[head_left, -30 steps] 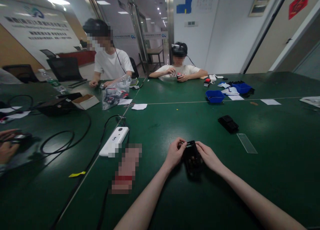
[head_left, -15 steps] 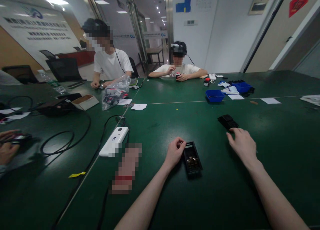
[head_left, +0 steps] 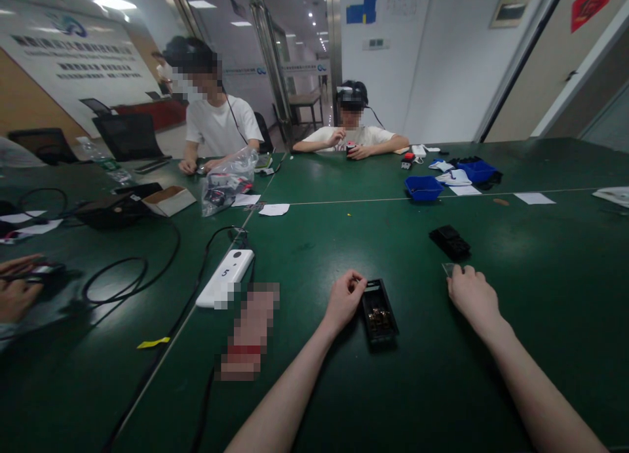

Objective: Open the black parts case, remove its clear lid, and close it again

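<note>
My left hand [head_left: 345, 301] is closed, its fingertips pinching the upper left corner of a small open black box [head_left: 377, 338]. Several brass-coloured metal parts [head_left: 379, 318] lie inside that box, which rests on the green table. To the right, my right hand [head_left: 474, 294] is closed on a small clear flat piece [head_left: 447, 268] that sticks out past its fingers. Just beyond this hand lies a black case-like part [head_left: 449, 241], apart from the fingers.
A white power bank [head_left: 225, 279] marked 5 and a blurred pinkish object lie left of my forearm. Black cables run along the left. A blue tray [head_left: 423, 188] stands farther back. Two people sit across the table; another person's hands [head_left: 19, 289] work at far left.
My right hand has drawn back slightly from the black case-like part, and a clear flat piece now shows in its fingers. The left hand and the box stay put.
</note>
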Available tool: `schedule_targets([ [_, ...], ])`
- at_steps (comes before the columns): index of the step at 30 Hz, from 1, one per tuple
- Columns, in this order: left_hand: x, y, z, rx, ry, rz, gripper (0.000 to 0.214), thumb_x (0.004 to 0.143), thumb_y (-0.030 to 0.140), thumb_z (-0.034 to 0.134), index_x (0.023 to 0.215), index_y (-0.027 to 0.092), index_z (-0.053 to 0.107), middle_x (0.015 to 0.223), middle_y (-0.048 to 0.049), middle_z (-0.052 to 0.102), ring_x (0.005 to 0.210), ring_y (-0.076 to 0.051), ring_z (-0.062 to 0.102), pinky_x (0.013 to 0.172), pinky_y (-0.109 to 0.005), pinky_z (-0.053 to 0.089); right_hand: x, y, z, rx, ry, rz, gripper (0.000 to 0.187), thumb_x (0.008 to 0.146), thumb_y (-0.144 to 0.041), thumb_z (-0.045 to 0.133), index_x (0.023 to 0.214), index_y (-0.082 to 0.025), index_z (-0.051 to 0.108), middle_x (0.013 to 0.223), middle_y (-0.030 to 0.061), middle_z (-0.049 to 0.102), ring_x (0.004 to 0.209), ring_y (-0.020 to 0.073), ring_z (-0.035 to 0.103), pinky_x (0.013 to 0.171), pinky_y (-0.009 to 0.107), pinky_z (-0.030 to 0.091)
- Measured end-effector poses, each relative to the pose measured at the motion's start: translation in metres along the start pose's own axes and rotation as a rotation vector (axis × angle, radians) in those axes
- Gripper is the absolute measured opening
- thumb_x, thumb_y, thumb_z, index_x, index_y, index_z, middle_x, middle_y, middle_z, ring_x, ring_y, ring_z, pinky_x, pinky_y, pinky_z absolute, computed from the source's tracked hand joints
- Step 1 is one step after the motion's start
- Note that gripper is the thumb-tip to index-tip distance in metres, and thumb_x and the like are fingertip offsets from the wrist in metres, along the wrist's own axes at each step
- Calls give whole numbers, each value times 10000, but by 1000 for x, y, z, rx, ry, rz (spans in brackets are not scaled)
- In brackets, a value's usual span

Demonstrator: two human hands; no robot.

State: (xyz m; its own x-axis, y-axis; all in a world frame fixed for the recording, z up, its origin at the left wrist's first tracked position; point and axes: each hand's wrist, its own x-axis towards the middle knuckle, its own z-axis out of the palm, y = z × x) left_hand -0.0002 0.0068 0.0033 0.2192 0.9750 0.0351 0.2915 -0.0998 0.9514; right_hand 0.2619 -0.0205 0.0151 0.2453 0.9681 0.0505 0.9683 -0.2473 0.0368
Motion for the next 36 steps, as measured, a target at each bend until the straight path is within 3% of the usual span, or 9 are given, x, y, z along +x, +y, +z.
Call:
schedule_targets([
  [4, 0, 0, 0, -9, -5, -3, 206, 786, 352, 512, 717, 158, 512, 577, 34, 501, 513, -91, 443, 500, -198, 310, -8, -26, -4, -13, 26, -167, 398, 863, -232, 333, 1164, -59, 529, 1003, 226, 605, 861, 301, 602, 660, 393, 509],
  [8, 0, -1, 1, 2, -2, 5, 208, 793, 352, 503, 716, 158, 507, 563, 37, 487, 507, -89, 435, 495, -197, 304, -12, -46, -12, 86, -41, -274, 418, 859, -183, 336, 1238, -69, 471, 1000, 195, 633, 834, 265, 625, 674, 361, 505],
  [12, 1, -1, 1, 25, 5, 3, 213, 798, 355, 496, 723, 156, 511, 550, 44, 472, 497, -85, 426, 493, -194, 299, -9, -53, -22, 311, -138, -370, 504, 837, -156, 366, 1336, -92, 365, 942, 141, 663, 804, 233, 635, 709, 345, 487],
  [16, 1, -2, 2, 26, 9, 6, 212, 796, 358, 498, 734, 157, 516, 551, 45, 480, 500, -86, 432, 494, -193, 300, -4, -58, -37, 689, -177, -457, 527, 832, -166, 361, 1359, -165, 336, 843, 54, 674, 688, 162, 625, 697, 306, 478],
  [21, 1, -2, 2, 42, 14, 36, 218, 796, 359, 497, 728, 154, 527, 571, 38, 500, 527, -95, 457, 512, -200, 313, -1, -77, -48, 1263, -320, -418, 461, 792, -218, 459, 1248, -206, 398, 831, 27, 661, 637, 137, 624, 594, 283, 499],
  [25, 1, -1, 2, 75, 27, 59, 214, 798, 348, 497, 724, 152, 540, 565, 39, 502, 522, -94, 453, 518, -204, 315, -5, -90, -35, 1588, -444, -306, 487, 703, -220, 599, 1148, -208, 404, 785, 9, 667, 680, 147, 635, 622, 293, 502],
  [30, 0, 0, 3, 86, 26, 67, 200, 799, 331, 492, 730, 151, 547, 590, 28, 527, 534, -98, 468, 527, -207, 329, -13, -94, -15, 1747, -466, -244, 531, 657, -206, 674, 1105, -232, 390, 836, 5, 667, 741, 149, 647, 683, 307, 506],
  [36, -2, 2, 3, 81, 32, 55, 158, 773, 307, 526, 755, 152, 552, 536, 47, 489, 503, -92, 446, 512, -202, 325, -14, -97, -14, 1820, -455, -211, 530, 628, -192, 708, 1058, -241, 401, 817, -21, 634, 700, 142, 646, 696, 330, 526],
])
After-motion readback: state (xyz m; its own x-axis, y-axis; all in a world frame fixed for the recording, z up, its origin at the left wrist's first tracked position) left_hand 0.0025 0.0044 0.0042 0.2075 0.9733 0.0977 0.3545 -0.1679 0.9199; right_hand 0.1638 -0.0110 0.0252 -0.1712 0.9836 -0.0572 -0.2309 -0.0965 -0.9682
